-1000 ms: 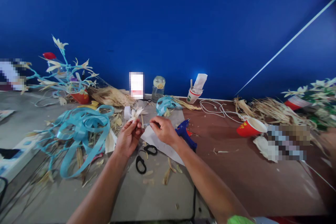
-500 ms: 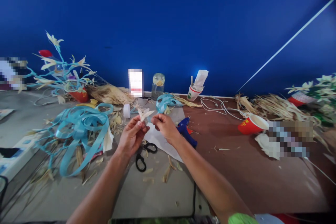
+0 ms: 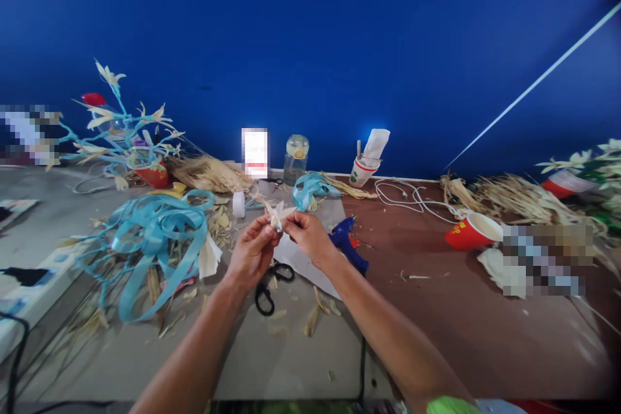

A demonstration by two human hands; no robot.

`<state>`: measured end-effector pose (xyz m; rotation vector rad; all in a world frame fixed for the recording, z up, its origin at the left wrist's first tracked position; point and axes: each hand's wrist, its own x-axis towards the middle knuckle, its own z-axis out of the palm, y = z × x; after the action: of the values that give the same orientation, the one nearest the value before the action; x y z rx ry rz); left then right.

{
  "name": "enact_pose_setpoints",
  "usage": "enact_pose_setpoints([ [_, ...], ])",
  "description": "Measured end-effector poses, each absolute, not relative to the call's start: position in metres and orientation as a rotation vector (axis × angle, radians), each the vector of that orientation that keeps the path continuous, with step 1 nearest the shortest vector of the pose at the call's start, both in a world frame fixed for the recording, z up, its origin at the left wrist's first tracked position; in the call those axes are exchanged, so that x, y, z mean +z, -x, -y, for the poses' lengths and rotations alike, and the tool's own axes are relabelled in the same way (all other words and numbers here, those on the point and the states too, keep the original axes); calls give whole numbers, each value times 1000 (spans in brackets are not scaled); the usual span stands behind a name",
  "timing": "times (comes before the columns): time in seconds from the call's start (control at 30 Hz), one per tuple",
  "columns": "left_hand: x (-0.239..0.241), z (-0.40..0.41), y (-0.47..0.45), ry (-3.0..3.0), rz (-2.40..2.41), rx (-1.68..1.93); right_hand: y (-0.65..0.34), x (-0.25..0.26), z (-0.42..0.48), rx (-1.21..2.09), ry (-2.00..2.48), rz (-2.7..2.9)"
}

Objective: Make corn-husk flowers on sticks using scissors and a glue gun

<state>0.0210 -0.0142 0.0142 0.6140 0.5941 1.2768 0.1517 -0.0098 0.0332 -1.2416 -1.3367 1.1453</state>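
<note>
Cream-white, husk-like petals form a small pointed flower [image 3: 277,212] held up near the middle of the worktable [image 3: 291,369]. The left hand [image 3: 255,247] pinches it low down between thumb and fingers. The right hand [image 3: 306,238] has its fingertips drawn narrow against the flower's right side; whether they grip it or something thin beside it, I cannot tell. Beneath the hands lies a white sheet of paper [image 3: 310,265], with black-handled scissors [image 3: 258,301] just beside it on the near side. A dark blue glue gun [image 3: 350,246] rests just right of the right hand. Left of the left hand spreads a looped heap of shiny pale-blue ribbon [image 3: 162,226]; behind that hand stands a white roll of tape [image 3: 239,204].
</note>
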Motion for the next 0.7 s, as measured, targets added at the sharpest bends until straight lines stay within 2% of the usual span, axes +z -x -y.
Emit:
enact_pose_setpoints([
  [0.7,10,13,-22,-535,-623,1245,-153,40,14,1384,1088,1278],
])
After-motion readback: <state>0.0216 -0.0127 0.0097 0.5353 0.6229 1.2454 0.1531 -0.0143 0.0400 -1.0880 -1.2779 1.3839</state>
